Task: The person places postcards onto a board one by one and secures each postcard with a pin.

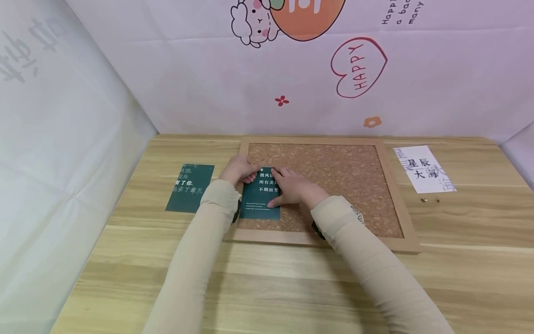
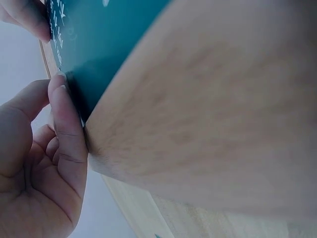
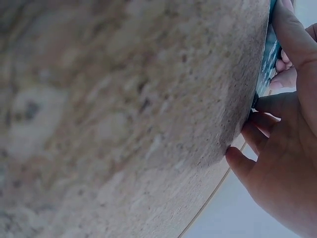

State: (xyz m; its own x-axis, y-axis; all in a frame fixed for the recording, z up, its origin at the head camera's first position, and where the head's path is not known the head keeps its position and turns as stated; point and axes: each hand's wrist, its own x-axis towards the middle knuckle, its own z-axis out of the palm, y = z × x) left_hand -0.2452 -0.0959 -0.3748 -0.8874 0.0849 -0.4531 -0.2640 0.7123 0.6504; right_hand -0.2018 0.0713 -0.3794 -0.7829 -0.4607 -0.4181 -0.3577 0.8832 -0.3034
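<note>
Dark green rectangular paper card with white printed text [image 1: 262,195] lying flat on the left part of a wood-framed cork pinboard [image 1: 333,176], long axis running away from the person toward the wall, text upright as read from the near side. Left edge of card overlapping the board's left frame strip; near edge stopping short of the near frame; broad bare cork open to the right and beyond. Left hand [image 1: 238,169] at the card's far left corner, fingertips pressing and pinching that corner at the frame. Right hand [image 1: 294,188] laid on the card's right half, fingers spread flat, thumb pressing near the lower right edge, nothing gripped. Second dark green card [image 1: 189,188] lying on the light wooden tabletop [image 1: 292,287] just left of the board. White card with black characters [image 1: 423,169] right of the board, small metal pins [image 1: 424,200] near it.
</note>
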